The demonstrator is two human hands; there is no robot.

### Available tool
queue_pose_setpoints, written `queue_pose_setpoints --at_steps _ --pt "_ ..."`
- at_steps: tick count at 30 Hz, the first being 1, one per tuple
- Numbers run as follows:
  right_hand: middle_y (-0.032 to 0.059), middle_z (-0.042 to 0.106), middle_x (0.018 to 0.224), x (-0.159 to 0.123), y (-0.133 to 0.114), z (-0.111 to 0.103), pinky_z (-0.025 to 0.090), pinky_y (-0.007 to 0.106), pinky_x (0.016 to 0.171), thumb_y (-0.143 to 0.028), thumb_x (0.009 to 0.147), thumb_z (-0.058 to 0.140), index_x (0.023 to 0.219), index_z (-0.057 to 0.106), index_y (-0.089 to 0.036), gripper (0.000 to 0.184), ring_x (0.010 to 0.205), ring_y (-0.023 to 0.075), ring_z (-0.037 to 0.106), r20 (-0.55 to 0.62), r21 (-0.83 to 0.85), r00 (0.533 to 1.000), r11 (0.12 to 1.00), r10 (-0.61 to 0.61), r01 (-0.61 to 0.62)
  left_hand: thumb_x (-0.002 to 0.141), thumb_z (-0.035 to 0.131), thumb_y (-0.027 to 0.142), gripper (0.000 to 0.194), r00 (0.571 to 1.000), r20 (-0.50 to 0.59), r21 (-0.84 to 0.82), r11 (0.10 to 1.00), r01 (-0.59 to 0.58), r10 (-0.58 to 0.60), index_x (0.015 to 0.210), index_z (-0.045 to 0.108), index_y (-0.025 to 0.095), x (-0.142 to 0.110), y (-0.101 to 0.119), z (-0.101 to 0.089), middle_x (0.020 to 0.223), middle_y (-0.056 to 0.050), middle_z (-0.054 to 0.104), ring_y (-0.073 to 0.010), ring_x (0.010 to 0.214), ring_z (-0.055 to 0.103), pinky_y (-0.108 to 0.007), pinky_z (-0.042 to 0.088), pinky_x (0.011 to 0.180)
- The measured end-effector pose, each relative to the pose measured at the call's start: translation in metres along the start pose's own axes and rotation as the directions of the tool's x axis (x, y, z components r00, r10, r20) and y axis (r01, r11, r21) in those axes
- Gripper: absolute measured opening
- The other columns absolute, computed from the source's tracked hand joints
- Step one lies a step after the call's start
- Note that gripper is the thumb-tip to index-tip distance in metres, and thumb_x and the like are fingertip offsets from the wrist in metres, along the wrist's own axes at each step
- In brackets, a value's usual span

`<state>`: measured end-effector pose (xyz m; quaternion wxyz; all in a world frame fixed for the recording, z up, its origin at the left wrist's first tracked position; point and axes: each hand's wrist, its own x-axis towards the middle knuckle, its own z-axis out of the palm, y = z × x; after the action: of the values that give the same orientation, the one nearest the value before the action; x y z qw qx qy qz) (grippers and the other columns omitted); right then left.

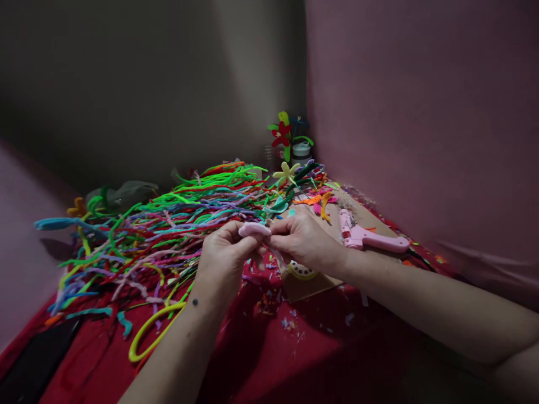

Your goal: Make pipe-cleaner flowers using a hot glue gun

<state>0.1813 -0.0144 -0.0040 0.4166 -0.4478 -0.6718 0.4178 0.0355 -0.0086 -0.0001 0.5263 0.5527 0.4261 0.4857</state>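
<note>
A pale pink pipe cleaner piece (pixel 254 229), folded or bent into a short flat shape, is held up between my two hands. My left hand (pixel 225 252) pinches its left part between thumb and fingers. At its right end, my right hand (pixel 301 241) grips with thumb and forefinger pressed together. A pale strand hangs below my right fingers, partly hidden. Under my right hand lies a cardboard sheet (pixel 309 289) with a yellow-rimmed round piece with dark dots (pixel 302 270) on it.
A large heap of coloured pipe cleaners (pixel 168 224) spreads across the left of the red cloth (pixel 261 359). To the right lies a pink glue gun (pixel 370 238). Pipe cleaner flowers (pixel 286 173) and a lidded bottle (pixel 301 150) stand at the back. Yellow handles (pixel 147 336) sit near my left forearm.
</note>
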Motion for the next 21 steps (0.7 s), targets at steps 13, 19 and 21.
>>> queue_pose_setpoints --at_steps 13,19,21 --pt "-0.0052 0.044 0.037 0.004 0.008 -0.001 0.024 0.018 0.034 -0.01 0.071 0.05 0.055 0.059 -0.012 0.019 0.033 0.0047 0.038 0.021 -0.051 0.992 0.991 0.124 -0.123 0.067 0.068 0.023 0.023 0.969 0.213 0.149 0.984 0.097 -0.128 0.088 0.059 0.017 0.003 0.013 -0.017 0.061 0.002 0.06 -0.0089 0.045 0.05 -0.019 0.038 0.039" --pt "-0.0057 0.043 0.037 0.003 0.009 -0.004 0.024 0.017 0.034 -0.008 0.068 0.051 0.049 0.053 -0.013 0.02 0.033 0.0039 0.037 0.04 -0.014 0.991 0.992 0.129 -0.128 0.072 0.064 0.025 0.016 0.993 0.101 0.283 0.956 -0.08 0.053 0.086 0.061 0.019 0.003 0.018 -0.019 0.048 0.006 0.05 -0.0058 0.037 0.041 -0.016 0.029 0.035" --pt "-0.0058 0.042 0.036 0.003 0.01 -0.004 0.023 0.018 0.033 -0.008 0.067 0.051 0.049 0.053 -0.013 0.019 0.032 0.004 0.036 0.054 -0.007 0.988 0.99 0.142 -0.141 0.073 0.062 0.023 0.008 0.991 0.091 0.317 0.941 -0.122 0.097 0.079 0.06 0.018 0.002 0.018 -0.017 0.047 0.007 0.048 -0.0058 0.038 0.041 -0.016 0.029 0.037"
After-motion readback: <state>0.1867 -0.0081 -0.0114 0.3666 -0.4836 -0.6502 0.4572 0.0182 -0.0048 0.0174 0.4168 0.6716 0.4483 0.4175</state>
